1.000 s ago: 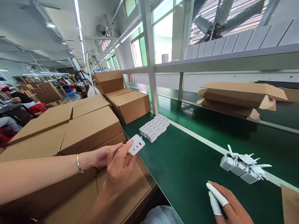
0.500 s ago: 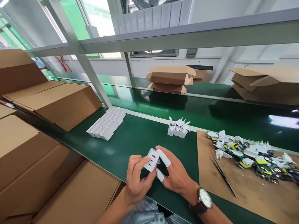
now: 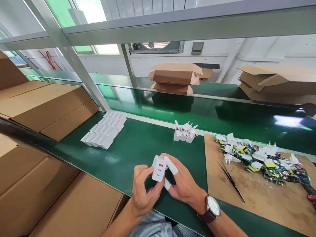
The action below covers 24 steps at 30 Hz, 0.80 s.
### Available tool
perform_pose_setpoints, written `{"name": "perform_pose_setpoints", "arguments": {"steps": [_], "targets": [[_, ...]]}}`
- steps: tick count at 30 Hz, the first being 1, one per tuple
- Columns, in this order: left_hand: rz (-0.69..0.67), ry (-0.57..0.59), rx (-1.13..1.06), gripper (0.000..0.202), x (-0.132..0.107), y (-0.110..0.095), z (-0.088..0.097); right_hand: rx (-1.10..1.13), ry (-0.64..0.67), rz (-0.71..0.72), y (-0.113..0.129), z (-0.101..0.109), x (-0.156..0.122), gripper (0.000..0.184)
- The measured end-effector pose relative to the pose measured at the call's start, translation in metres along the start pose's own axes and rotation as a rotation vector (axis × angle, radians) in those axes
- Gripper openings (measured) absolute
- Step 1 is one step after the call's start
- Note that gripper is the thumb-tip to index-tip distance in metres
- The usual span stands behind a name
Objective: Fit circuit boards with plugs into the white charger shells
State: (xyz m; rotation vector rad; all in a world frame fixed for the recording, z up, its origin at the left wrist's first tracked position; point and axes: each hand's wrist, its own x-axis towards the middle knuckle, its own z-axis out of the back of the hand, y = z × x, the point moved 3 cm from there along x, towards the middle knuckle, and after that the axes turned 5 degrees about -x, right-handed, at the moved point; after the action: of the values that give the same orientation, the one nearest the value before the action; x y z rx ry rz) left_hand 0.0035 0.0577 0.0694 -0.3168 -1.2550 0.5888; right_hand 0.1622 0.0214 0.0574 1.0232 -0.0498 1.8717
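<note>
Both my hands hold one white charger point(image 3: 158, 169) with a red port on its face, just above the green belt point(image 3: 138, 144). My left hand point(image 3: 144, 191) pinches its left side and bottom. My right hand point(image 3: 182, 184), with white finger cots on two fingers and a watch on the wrist, grips its right side. Three open white charger shells point(image 3: 184, 133) with plug parts stand farther up the belt.
A block of several white charger housings point(image 3: 103, 130) lies at the left. Cardboard boxes point(image 3: 44, 105) line the left edge. A brown board point(image 3: 259, 194) at the right carries a pile of circuit boards and plug parts point(image 3: 261, 159) and tweezers point(image 3: 230, 179). Folded cartons point(image 3: 175, 77) sit on the far belt.
A second ago another person's hand passed the charger over the boxes at left. My view then swung right, and now both my hands hold it, a little more upright than half a second ago.
</note>
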Motion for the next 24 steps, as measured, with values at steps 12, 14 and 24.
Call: {"name": "perform_pose_setpoints", "arguments": {"steps": [12,14,24], "targets": [[1.012,-0.126,-0.739,0.048,-0.004,0.028,-0.007,-0.082,-0.102,-0.059,0.003,0.003,0.002,0.071],[1.141,-0.124,-0.922,0.044,0.002,0.03,-0.01,-0.083,-0.118,-0.063,0.002,0.003,0.001,0.067],[1.296,-0.124,-1.132,0.033,0.008,0.031,-0.014,-0.082,-0.133,-0.069,-0.001,0.002,-0.001,0.062]]}}
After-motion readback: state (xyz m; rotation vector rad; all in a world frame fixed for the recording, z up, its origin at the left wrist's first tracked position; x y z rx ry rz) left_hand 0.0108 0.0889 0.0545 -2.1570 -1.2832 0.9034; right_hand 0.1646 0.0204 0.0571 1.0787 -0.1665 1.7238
